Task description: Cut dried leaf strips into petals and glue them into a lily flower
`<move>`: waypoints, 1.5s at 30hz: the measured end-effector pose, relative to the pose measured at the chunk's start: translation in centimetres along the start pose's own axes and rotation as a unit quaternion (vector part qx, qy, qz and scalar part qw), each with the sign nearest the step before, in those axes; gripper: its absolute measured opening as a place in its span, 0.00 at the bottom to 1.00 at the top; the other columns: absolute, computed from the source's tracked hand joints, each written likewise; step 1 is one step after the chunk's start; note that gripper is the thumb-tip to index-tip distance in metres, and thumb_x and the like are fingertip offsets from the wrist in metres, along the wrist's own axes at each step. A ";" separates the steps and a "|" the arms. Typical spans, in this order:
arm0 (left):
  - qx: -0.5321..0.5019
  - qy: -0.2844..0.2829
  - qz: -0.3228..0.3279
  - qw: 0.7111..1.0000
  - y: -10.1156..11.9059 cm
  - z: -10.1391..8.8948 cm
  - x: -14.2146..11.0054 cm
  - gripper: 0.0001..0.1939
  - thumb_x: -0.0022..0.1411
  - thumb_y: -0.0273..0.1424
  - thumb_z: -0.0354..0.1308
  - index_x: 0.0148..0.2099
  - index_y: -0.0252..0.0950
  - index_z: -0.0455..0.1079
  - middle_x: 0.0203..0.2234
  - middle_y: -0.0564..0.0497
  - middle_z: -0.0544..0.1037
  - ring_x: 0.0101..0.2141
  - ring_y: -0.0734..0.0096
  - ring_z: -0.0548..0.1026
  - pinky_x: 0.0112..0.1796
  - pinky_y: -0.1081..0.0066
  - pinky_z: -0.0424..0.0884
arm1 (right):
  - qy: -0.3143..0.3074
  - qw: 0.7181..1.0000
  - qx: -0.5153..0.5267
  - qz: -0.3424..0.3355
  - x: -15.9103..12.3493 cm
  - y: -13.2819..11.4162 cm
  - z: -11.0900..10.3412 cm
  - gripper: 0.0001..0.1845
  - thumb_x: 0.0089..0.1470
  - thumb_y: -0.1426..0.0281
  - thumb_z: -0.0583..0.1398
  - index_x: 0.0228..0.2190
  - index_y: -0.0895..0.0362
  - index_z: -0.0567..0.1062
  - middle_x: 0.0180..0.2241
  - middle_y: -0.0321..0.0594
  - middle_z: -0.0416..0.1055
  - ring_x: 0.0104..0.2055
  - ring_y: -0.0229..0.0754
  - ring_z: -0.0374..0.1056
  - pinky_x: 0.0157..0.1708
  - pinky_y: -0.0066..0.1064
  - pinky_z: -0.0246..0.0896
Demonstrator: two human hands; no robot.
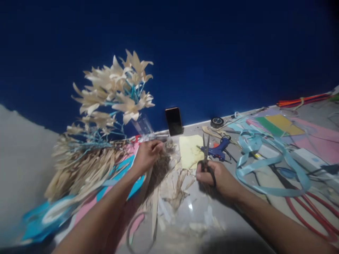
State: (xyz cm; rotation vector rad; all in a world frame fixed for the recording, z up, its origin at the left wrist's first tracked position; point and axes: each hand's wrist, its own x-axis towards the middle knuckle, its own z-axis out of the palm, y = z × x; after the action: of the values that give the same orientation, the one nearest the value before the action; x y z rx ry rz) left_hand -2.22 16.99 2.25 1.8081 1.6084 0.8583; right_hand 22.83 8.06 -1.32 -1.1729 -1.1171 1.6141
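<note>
A pair of dark-handled scissors (pixel 206 153) points upward, its blades slightly apart, and the fingers of my right hand (pixel 217 176) are closed around its handles. Just past the blades lies a blue glue gun (pixel 218 150), beside a pale yellow sheet (pixel 190 150). On the left, my left hand (pixel 148 155) has its fingers curled together over the dry husk scraps; anything in them is hidden. Behind it stands a clear vase (pixel 143 126), with cream husk flowers (pixel 127 106) on light blue stems at its left. Cut husk pieces (pixel 177 192) litter the surface between both hands.
A phone (pixel 174 121) leans against the dark blue wall. Dried husks (pixel 82 169) are heaped at left over blue and pink sheets. Rightward lie looped light blue ribbon (pixel 267 160), red cord (pixel 309 211), coloured paper (pixel 280 125) and a round black item (pixel 217 122).
</note>
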 end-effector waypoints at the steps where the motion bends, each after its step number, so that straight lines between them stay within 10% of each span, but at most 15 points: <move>1: 0.001 -0.004 -0.004 1.000 0.5 -1.1 -1.5 0.13 0.60 0.37 0.57 0.27 0.38 0.76 0.18 0.54 0.75 0.20 0.70 0.67 0.25 0.70 0.59 | 0.012 1.000 -0.009 -0.015 0.0 0.0 0.0 0.18 0.38 0.60 0.73 0.23 0.57 0.72 0.19 0.31 0.64 0.21 0.35 0.58 0.21 0.27 0.52; 6: 0.018 -0.026 -0.041 0.999 1.0 -4.6 -10.9 0.15 0.60 0.39 0.58 0.25 0.37 0.76 0.19 0.53 0.74 0.21 0.70 0.69 0.26 0.72 0.61 | 0.032 0.998 -0.047 -0.041 -0.1 0.5 -0.1 0.15 0.41 0.62 0.72 0.26 0.57 0.76 0.24 0.35 0.72 0.25 0.38 0.64 0.26 0.30 0.59; 12: -0.041 0.017 -0.163 0.986 -2.1 -1.8 -18.7 0.13 0.60 0.41 0.58 0.33 0.38 0.77 0.25 0.50 0.78 0.27 0.62 0.74 0.30 0.68 0.66 | 0.018 0.994 -0.060 -0.087 -1.0 0.7 0.0 0.16 0.42 0.65 0.71 0.32 0.57 0.75 0.31 0.39 0.77 0.33 0.42 0.70 0.33 0.32 0.65; 22: 0.328 0.039 -0.087 0.940 -1.7 3.0 -18.7 0.09 0.62 0.34 0.54 0.29 0.39 0.67 0.30 0.45 0.73 0.36 0.56 0.71 0.35 0.63 0.61 | -0.057 0.991 -0.104 -0.056 -1.3 0.8 0.7 0.16 0.40 0.65 0.72 0.29 0.58 0.74 0.23 0.33 0.70 0.23 0.36 0.64 0.24 0.30 0.60; 28: 0.212 0.118 -0.089 0.966 -2.8 2.4 -18.9 0.10 0.63 0.32 0.50 0.29 0.40 0.65 0.27 0.49 0.74 0.31 0.61 0.73 0.33 0.66 0.64 | -0.047 0.993 -0.101 -0.045 -0.4 2.0 1.1 0.16 0.42 0.64 0.71 0.29 0.58 0.74 0.24 0.35 0.71 0.23 0.36 0.64 0.22 0.28 0.59; 34: 0.138 0.120 0.079 0.980 -0.8 3.6 -19.6 0.08 0.68 0.30 0.50 0.36 0.40 0.68 0.28 0.52 0.76 0.29 0.65 0.74 0.32 0.68 0.66 | -0.124 0.983 -0.106 -0.080 -1.3 2.2 1.7 0.17 0.45 0.68 0.69 0.39 0.56 0.76 0.29 0.36 0.73 0.27 0.38 0.68 0.27 0.30 0.63; 40: 0.207 0.152 0.239 0.937 0.7 5.5 -18.5 0.07 0.67 0.23 0.51 0.37 0.38 0.67 0.27 0.49 0.75 0.30 0.62 0.73 0.31 0.65 0.66 | -0.061 0.860 -0.283 -0.420 -1.8 3.3 2.3 0.06 0.47 0.79 0.60 0.25 0.56 0.72 0.24 0.35 0.71 0.27 0.37 0.65 0.29 0.29 0.58; 45: 0.185 0.203 0.261 0.926 0.4 5.1 -18.2 0.06 0.65 0.22 0.55 0.39 0.38 0.68 0.31 0.48 0.76 0.34 0.61 0.74 0.35 0.64 0.69 | -0.075 0.767 -0.325 -0.548 -2.2 2.9 1.8 0.08 0.52 0.79 0.58 0.27 0.56 0.74 0.26 0.39 0.74 0.29 0.40 0.67 0.31 0.32 0.58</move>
State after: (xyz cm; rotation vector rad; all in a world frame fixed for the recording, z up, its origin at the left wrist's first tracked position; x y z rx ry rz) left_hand 0.65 -1.16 -2.36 2.5277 1.6316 1.3027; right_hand 21.25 4.90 -3.31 -0.4891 -2.0374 0.3780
